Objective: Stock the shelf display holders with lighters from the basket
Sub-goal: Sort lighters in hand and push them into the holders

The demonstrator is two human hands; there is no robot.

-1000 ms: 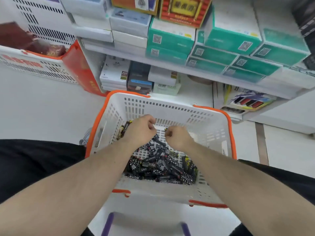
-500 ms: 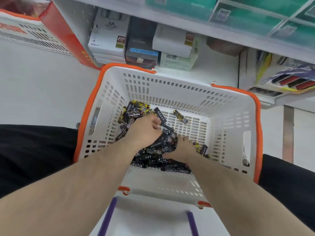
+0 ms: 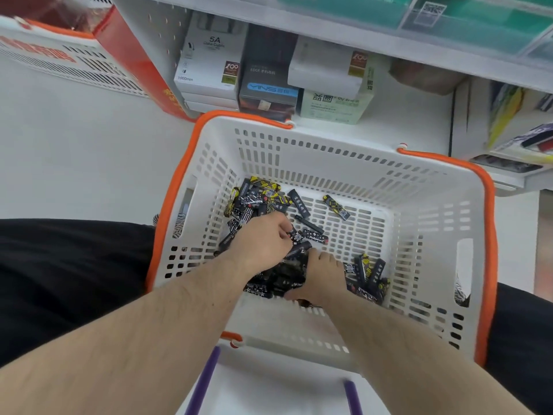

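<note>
Both hands deep in basket: left hand pinching lighters, right hand fingers buried, grip unclear. Tip: grab aligned bunch, ignore strays at 1 o'clock.

Both forearms reach forward and down — left hand with fingers curled and pinching, right hand knuckles-up, fingers tucked under.

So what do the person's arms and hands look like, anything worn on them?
Both forearms are bare up to the frame edge: no sleeves show. The left hand and right hand wear no gloves, and no watch, bracelet or ring is visible. Light hair shows on both forearms. Dark black clothing covers the legs on either side.
</note>
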